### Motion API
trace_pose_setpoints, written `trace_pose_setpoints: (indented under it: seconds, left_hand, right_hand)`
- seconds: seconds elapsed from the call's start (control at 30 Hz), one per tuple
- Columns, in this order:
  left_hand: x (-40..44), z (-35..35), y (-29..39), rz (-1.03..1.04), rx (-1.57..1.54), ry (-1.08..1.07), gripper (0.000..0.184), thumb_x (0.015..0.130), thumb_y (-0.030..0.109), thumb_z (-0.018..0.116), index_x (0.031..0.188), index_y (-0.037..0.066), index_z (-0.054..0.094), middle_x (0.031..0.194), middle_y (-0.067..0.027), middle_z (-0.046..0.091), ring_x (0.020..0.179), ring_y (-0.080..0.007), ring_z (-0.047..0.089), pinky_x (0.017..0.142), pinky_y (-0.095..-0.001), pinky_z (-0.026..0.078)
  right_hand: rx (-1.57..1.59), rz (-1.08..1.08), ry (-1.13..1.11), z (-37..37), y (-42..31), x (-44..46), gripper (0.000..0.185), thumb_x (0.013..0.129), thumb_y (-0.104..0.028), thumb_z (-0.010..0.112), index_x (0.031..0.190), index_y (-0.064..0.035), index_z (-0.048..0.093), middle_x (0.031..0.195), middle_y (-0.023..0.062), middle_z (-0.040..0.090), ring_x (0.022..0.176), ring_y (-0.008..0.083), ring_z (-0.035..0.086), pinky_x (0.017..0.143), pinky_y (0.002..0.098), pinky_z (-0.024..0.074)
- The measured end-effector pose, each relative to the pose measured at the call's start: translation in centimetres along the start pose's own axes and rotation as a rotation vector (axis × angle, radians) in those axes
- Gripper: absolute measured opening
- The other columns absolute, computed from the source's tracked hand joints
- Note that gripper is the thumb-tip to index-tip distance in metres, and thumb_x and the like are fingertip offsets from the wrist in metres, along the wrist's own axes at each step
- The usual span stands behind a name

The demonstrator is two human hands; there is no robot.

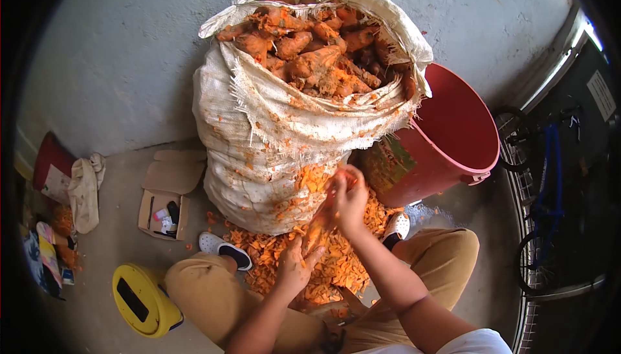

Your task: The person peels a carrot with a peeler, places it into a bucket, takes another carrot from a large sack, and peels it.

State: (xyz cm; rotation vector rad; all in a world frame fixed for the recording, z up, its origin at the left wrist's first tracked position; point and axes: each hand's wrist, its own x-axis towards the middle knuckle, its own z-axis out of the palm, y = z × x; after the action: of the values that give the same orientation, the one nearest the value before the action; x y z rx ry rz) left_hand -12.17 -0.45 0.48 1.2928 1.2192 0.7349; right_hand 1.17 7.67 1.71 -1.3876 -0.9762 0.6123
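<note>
A long orange root vegetable (317, 231), its exact kind unclear, slants between my hands. My left hand (295, 268) is closed around its lower end. My right hand (347, 200) is curled at the upper end, slightly blurred, and what sits inside its fingers cannot be made out. Beneath both hands lies a heap of orange peelings (336, 263) on the floor between my legs. Right in front stands a white woven sack (259, 134), its rim rolled down, filled with rough orange-brown roots (310, 63). Orange scraps cling to the sack's front.
A red bucket (456, 121) leans beside the sack on the right. Left are an open cardboard box (184, 215) with small items and a yellow-lidded container (139, 302). A cloth (86, 189) hangs by a dark red bin. At far right stands a blue bicycle (550, 192).
</note>
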Motion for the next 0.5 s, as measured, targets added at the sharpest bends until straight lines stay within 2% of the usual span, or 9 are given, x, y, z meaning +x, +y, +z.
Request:
trace_pose_setpoints:
  seconds: [0.07,0.13,0.2,0.27,0.3,0.33,0.4,0.47,0.5]
  left_hand:
    - [0.1,-0.3,-1.3,0.043,0.130,-0.036,0.029,0.078,0.019,0.056,0.097,-0.002,0.047,0.082,-0.0061,0.056,0.063,-0.0091,0.051,0.048,-0.0217,0.046]
    - [-0.8,-0.4,0.0,-0.030,0.030,-0.077,0.029,0.078,0.019,0.056,0.097,-0.001,0.048,0.080,-0.0058,0.056,0.064,-0.0091,0.052,0.049,-0.0217,0.046]
    - [-0.9,-0.8,1.0,-0.059,-0.025,-0.057,0.029,0.078,0.020,0.056,0.095,-0.001,0.048,0.078,-0.0076,0.057,0.062,-0.0111,0.053,0.050,-0.0234,0.045]
    - [-0.7,-0.6,1.4,-0.054,-0.060,0.025,0.029,0.077,0.022,0.058,0.091,-0.003,0.049,0.073,-0.0116,0.057,0.057,-0.0150,0.055,0.050,-0.0269,0.043]
    - [-0.1,-0.6,-0.7,-0.024,0.116,0.036,0.028,0.077,0.021,0.058,0.092,-0.002,0.049,0.074,-0.0107,0.058,0.060,-0.0141,0.056,0.050,-0.0266,0.043]
    - [0.1,-0.5,-1.2,0.015,0.105,0.033,0.028,0.077,0.021,0.057,0.092,-0.002,0.049,0.074,-0.0097,0.058,0.060,-0.0131,0.055,0.050,-0.0257,0.043]
    - [0.4,-0.5,-1.4,0.095,0.086,0.029,0.028,0.078,0.021,0.057,0.093,-0.001,0.049,0.074,-0.0077,0.058,0.060,-0.0111,0.055,0.050,-0.0240,0.043]
    - [0.2,-0.3,0.2,0.003,-0.012,0.006,0.026,0.078,0.018,0.057,0.093,-0.001,0.049,0.074,-0.0074,0.057,0.059,-0.0109,0.054,0.050,-0.0239,0.043]
    - [0.1,-0.2,0.7,-0.043,-0.061,-0.005,0.025,0.078,0.017,0.057,0.092,-0.001,0.049,0.074,-0.0073,0.057,0.059,-0.0108,0.053,0.050,-0.0238,0.043]
  right_hand:
    - [0.007,-0.096,0.157,-0.8,2.9,2.7,0.012,0.083,-0.005,0.044,0.092,0.0024,0.048,0.066,0.0061,0.057,0.056,0.0093,0.052,0.051,0.0201,0.0419]
    - [-0.061,-0.163,0.298,-3.3,3.0,6.2,0.011,0.084,-0.005,0.043,0.092,0.0021,0.046,0.065,0.0050,0.055,0.056,0.0085,0.052,0.051,0.0197,0.0418]
    - [0.234,-0.070,0.447,-6.3,3.7,9.5,0.011,0.085,-0.006,0.041,0.094,0.0008,0.044,0.064,0.0045,0.053,0.054,0.0083,0.050,0.050,0.0193,0.0413]
    - [0.106,-0.044,0.407,-7.6,1.8,9.5,0.012,0.086,-0.007,0.040,0.095,-0.0003,0.042,0.063,0.0050,0.053,0.052,0.0083,0.048,0.049,0.0193,0.0411]
    - [0.233,-0.051,0.378,-6.8,0.8,8.9,0.011,0.086,-0.009,0.041,0.093,-0.0012,0.043,0.062,0.0051,0.053,0.050,0.0077,0.047,0.045,0.0197,0.0402]
    - [0.360,-0.020,0.297,-6.1,0.0,7.9,0.011,0.086,-0.011,0.043,0.092,-0.0025,0.044,0.061,0.0051,0.052,0.046,0.0068,0.045,0.040,0.0193,0.0379]
    - [0.384,0.092,0.139,-4.3,-2.2,4.8,0.012,0.085,-0.014,0.045,0.092,-0.0042,0.045,0.060,0.0056,0.053,0.040,0.0061,0.042,0.034,0.0180,0.0340]
    - [0.324,0.022,0.022,-2.1,-1.4,1.4,0.018,0.084,-0.019,0.047,0.094,-0.0036,0.046,0.062,0.0051,0.054,0.046,0.0071,0.046,0.040,0.0185,0.0374]
    - [0.314,0.008,-0.012,-0.8,-2.2,-0.4,0.018,0.085,-0.017,0.047,0.095,-0.0019,0.045,0.062,0.0052,0.054,0.053,0.0079,0.049,0.047,0.0187,0.0397]
